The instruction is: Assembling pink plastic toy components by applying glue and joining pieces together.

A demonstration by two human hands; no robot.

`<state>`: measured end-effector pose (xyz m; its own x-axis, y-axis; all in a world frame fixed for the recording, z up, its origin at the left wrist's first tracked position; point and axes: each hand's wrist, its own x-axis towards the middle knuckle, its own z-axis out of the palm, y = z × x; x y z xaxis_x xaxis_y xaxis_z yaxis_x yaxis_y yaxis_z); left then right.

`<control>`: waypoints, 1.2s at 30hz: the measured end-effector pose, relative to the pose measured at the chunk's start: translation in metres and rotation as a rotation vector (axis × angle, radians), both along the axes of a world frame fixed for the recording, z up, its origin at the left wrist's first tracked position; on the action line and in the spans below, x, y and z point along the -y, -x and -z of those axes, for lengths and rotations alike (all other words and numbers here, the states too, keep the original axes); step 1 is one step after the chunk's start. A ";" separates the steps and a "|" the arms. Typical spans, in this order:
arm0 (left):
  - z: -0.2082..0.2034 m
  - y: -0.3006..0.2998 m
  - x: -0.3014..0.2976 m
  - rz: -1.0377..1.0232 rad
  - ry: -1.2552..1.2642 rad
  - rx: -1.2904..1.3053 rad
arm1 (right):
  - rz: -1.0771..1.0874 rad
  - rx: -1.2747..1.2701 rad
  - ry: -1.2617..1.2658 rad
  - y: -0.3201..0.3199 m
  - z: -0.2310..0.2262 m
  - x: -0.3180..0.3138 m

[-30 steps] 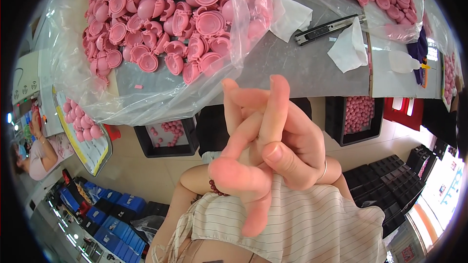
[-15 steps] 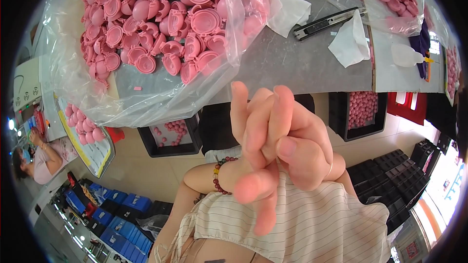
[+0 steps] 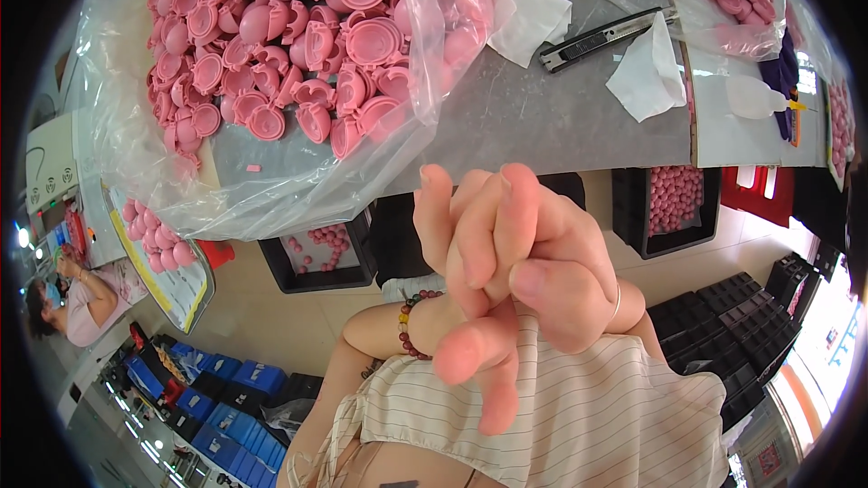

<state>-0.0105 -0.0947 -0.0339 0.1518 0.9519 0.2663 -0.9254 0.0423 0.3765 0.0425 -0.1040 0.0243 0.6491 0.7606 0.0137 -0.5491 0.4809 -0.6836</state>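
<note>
My left hand (image 3: 475,334), a beaded bracelet on its wrist, and my right hand (image 3: 574,280) are locked together in front of my body, just off the table's near edge. Their fingers cross and hook round one another, and some fingertips stick out at the top and bottom. The right thumb presses against the crossed fingers. I see no object between them, though the inner palms are hidden. Beyond them on the left lies a clear plastic bag (image 3: 298,208) holding many open pink round shells (image 3: 262,23).
On the grey table (image 3: 542,131) lie a black utility knife (image 3: 601,41), two white cloths (image 3: 646,72) and a plastic bottle (image 3: 752,99). Black trays with pink balls sit below the edge (image 3: 705,235). At far left a person (image 3: 81,303) sits; blue bins (image 3: 258,375) stand nearby.
My clasped hands sit slightly further left, keeping nearly the same finger pose. The whole view has shifted a little. Nothing on the table has been picked up.
</note>
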 end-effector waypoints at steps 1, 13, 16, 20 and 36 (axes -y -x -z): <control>-0.001 0.000 0.000 -0.011 -0.015 -0.014 | 0.001 0.000 -0.002 -0.002 0.000 0.001; -0.003 -0.004 -0.002 -0.162 -0.166 -0.181 | -0.108 0.139 -0.005 -0.007 0.005 0.003; 0.000 -0.007 -0.001 -0.201 -0.204 -0.222 | -0.113 0.091 0.020 -0.005 0.004 0.002; 0.003 -0.010 0.001 -0.250 -0.251 -0.277 | -0.069 0.122 0.034 -0.004 0.004 0.003; 0.044 0.010 0.009 -0.185 -0.593 -0.423 | -0.062 0.312 0.005 -0.007 0.013 0.002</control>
